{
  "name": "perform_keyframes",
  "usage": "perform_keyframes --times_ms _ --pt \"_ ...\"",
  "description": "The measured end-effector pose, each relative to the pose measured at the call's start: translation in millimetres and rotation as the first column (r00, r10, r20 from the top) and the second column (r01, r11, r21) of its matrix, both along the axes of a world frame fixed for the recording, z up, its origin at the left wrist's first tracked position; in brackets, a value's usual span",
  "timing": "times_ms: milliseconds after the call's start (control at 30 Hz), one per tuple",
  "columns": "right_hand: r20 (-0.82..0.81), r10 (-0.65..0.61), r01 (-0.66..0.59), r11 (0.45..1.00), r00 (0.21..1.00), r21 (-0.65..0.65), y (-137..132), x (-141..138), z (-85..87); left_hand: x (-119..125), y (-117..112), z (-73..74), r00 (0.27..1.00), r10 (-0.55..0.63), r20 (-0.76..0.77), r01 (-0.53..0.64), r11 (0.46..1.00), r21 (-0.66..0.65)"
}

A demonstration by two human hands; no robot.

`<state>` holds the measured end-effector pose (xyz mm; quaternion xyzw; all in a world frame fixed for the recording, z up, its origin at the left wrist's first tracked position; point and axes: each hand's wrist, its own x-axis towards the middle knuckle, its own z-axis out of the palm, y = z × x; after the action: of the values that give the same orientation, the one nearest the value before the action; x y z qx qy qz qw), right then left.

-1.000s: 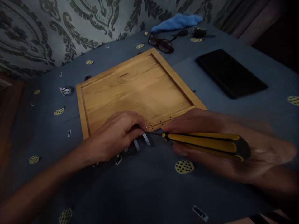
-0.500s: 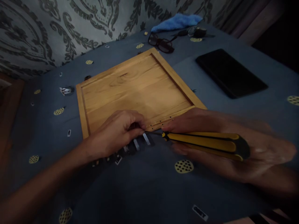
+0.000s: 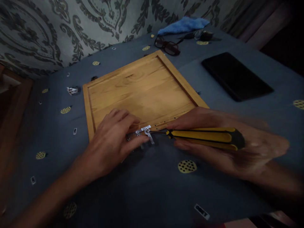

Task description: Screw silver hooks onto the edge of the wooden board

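Note:
A yellow and black screwdriver [image 3: 201, 136] lies in my right hand [image 3: 258, 148], its handle slanting across the palm and its thin shaft pointing left. The shaft's tip is at a small silver metal bracket [image 3: 147, 132] on the near edge of the framed wooden panel [image 3: 135, 91]. My left hand [image 3: 110, 136] rests over the same edge, thumb and fingers apart, with the thumb close beside the bracket. More metal fittings [image 3: 137, 133] show between the thumb and fingers, partly hidden. Several small dark holes run along the edge toward my right hand.
A black tablet-like slab [image 3: 237, 76] lies to the right. Behind the panel are eyeglasses [image 3: 169, 47] and a blue cloth [image 3: 184, 26]. A small metal piece [image 3: 73, 91] sits left of the panel on the dark patterned tablecloth [image 3: 147, 190].
My left fingers have opened from their pinch at the edge, and the silver bracket is now uncovered. The screwdriver stays at the edge in my right hand. The view has shifted slightly.

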<state>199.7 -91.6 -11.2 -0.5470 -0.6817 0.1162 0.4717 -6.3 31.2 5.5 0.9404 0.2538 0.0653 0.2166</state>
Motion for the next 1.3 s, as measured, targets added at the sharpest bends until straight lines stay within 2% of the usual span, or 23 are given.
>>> perform_keyframes --times_ms 67,133,300,467,633,833,967,1033,1100,1200,1300 --pt "0.083 0.042 -0.045 0.999 0.996 0.026 0 1 -0.9 -3 -14 -6.6 0.999 0.010 -0.037 -0.005 0.991 0.132" --pt "0.136 0.016 -0.020 0.999 0.991 0.032 -1 2 -1.4 -2 -25 -13.4 0.998 0.024 -0.052 -0.012 0.975 0.222" --pt "0.160 -0.022 0.011 0.998 0.987 0.067 -4 -2 -1.1 4 -35 -23.1 0.997 0.057 -0.049 -0.039 0.949 0.312" --pt "0.164 -0.017 0.001 0.995 0.986 0.096 -2 -4 -2.9 5 -36 -26.7 0.998 0.066 -0.025 -0.054 0.946 0.319" --pt "0.115 -0.001 -0.010 0.995 0.993 0.097 -2 -4 -3.2 6 -38 -29.2 0.996 0.088 -0.006 -0.084 0.959 0.270" --pt "0.007 -0.035 0.034 0.999 0.999 0.025 -2 -3 -5.6 7 -37 -28.2 0.995 0.097 -0.023 -0.088 0.962 0.260" --pt "-0.170 -0.150 0.166 0.982 0.974 0.088 0 -9 -7.0 7 -37 -27.1 0.995 0.093 -0.026 -0.082 0.957 0.279" --pt "-0.286 -0.151 0.197 0.971 0.946 0.138 2 -14 -6.2 7 -38 -26.7 0.996 0.090 -0.025 -0.079 0.956 0.281" --pt "-0.344 -0.132 0.184 0.975 0.930 0.122 4 -20 -4.9 7 -38 -26.4 0.996 0.089 -0.028 -0.077 0.956 0.285" --pt "-0.346 -0.121 0.161 0.983 0.930 0.088 6 -24 -3.5 7 -39 -26.1 0.995 0.095 -0.040 -0.080 0.955 0.286" --pt "-0.314 -0.111 0.155 0.980 0.943 0.120 8 -24 -3.6 7 -39 -25.8 0.994 0.097 -0.048 -0.080 0.955 0.285"
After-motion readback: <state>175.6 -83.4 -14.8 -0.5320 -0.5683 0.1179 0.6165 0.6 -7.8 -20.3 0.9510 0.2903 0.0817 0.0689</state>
